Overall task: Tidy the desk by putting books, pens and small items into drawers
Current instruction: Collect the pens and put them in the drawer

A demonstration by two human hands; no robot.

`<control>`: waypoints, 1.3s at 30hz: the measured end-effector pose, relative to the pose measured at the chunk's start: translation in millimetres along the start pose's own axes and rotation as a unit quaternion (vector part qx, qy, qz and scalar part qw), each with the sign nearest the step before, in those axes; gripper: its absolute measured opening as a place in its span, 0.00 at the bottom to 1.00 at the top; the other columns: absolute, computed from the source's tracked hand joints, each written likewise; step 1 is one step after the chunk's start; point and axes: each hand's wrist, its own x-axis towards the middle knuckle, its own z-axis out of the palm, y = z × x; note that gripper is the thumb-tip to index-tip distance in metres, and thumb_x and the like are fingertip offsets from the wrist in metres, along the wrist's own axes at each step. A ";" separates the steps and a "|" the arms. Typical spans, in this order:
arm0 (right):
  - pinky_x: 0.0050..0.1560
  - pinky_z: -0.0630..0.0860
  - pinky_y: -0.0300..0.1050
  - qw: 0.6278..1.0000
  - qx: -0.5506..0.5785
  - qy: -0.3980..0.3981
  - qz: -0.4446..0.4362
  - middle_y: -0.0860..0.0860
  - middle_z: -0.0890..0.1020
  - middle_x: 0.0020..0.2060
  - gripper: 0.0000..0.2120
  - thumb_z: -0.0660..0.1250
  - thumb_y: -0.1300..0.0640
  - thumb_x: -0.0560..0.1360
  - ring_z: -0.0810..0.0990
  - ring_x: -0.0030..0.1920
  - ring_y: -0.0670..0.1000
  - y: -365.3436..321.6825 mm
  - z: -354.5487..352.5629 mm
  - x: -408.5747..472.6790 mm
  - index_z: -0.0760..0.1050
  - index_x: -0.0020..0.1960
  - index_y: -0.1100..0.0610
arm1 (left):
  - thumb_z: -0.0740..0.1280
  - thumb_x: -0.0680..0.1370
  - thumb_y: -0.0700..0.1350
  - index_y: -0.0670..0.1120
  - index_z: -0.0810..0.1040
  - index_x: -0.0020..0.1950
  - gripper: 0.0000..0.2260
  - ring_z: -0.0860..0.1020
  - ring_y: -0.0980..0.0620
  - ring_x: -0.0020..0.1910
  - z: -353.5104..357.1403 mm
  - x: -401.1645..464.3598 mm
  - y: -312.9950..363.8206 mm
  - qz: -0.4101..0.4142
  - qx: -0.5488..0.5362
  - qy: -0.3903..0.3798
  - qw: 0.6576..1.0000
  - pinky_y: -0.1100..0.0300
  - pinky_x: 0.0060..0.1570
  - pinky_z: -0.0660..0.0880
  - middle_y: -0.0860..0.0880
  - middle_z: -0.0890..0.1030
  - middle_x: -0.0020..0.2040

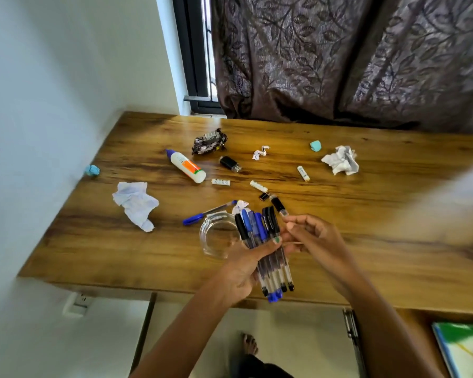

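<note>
Several pens [265, 249] are gathered in our left hand [241, 279], clenched around the bundle low in the frame; our right hand [314, 236] pinches a thin stick. We judge the tidying is early: one blue pen [208, 213] remains on the counter [366, 241]. The drawer [464, 347], lower right, holds a book; the glass holder [216, 236] looks empty.

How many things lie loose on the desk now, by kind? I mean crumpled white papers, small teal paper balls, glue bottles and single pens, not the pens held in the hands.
Crumpled white papers: 3
Teal paper balls: 2
Glue bottle: 1
Loose blue pen: 1
Total: 7
</note>
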 end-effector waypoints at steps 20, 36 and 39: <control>0.43 0.81 0.48 0.993 0.088 0.035 0.075 0.58 0.81 0.49 0.14 0.62 0.60 0.77 0.83 0.42 0.50 77.7 -7.0 -207.4 0.75 0.61 0.52 | 0.63 0.79 0.43 0.39 0.74 0.65 0.16 0.81 0.45 0.54 13.1 -136.3 -148.5 -0.141 0.052 -0.183 0.971 0.53 0.50 0.79 0.41 0.81 0.57; 0.48 0.78 0.55 0.976 0.083 0.159 0.124 0.56 0.84 0.46 0.15 0.66 0.65 0.75 0.82 0.47 0.56 146.8 -127.0 -248.6 0.76 0.59 0.53 | 0.54 0.83 0.45 0.41 0.72 0.64 0.14 0.83 0.50 0.40 127.9 -105.3 -243.8 -0.219 0.081 -0.178 0.956 0.56 0.38 0.80 0.42 0.82 0.48; 0.47 0.78 0.53 0.971 0.088 0.171 0.140 0.57 0.83 0.48 0.14 0.66 0.66 0.75 0.82 0.47 0.56 168.6 -165.0 -252.9 0.75 0.58 0.55 | 0.55 0.83 0.41 0.40 0.69 0.67 0.14 0.81 0.52 0.38 161.3 -95.2 -273.0 -0.199 0.141 -0.144 0.959 0.58 0.37 0.79 0.44 0.80 0.47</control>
